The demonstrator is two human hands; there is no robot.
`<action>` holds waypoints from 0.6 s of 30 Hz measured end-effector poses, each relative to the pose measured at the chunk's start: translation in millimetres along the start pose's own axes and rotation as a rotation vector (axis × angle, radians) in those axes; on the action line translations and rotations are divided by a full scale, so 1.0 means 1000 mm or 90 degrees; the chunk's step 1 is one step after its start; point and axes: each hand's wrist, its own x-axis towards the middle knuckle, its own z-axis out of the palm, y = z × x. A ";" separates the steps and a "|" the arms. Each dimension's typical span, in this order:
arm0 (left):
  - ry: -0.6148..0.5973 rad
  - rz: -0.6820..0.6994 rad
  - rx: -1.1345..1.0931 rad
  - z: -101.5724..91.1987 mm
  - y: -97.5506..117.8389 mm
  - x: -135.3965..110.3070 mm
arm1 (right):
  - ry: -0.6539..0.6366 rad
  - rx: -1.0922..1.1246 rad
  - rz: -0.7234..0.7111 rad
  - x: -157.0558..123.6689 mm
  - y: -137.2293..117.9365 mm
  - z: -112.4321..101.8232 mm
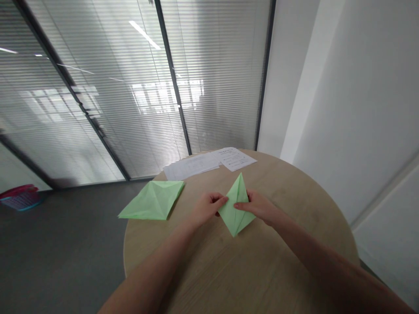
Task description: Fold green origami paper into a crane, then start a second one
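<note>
A light green paper folded into a long kite shape (236,205) lies on the round wooden table (281,244), its point aimed away from me. My left hand (207,208) pinches its left edge with curled fingers. On its right side my right hand (258,206) presses down, thumb and fingers closed on the paper. A second green sheet (153,200), creased and opened flat, lies to the left near the table's edge.
Two white printed sheets (209,162) lie at the table's far edge. Glass walls with blinds (131,96) stand behind, a white wall (353,96) to the right. A red and blue basket (20,197) sits on the grey floor at far left.
</note>
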 end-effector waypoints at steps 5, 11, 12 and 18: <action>0.046 0.012 0.022 0.000 -0.006 0.003 | 0.004 0.025 -0.013 0.002 0.002 0.003; 0.070 0.031 0.041 -0.001 -0.005 0.003 | 0.018 0.047 -0.016 0.003 0.002 0.006; 0.078 0.034 0.050 0.000 -0.005 0.003 | 0.019 0.041 -0.014 0.003 0.002 0.007; 0.103 0.056 0.107 0.004 -0.003 0.002 | 0.054 0.011 0.018 0.001 0.003 0.011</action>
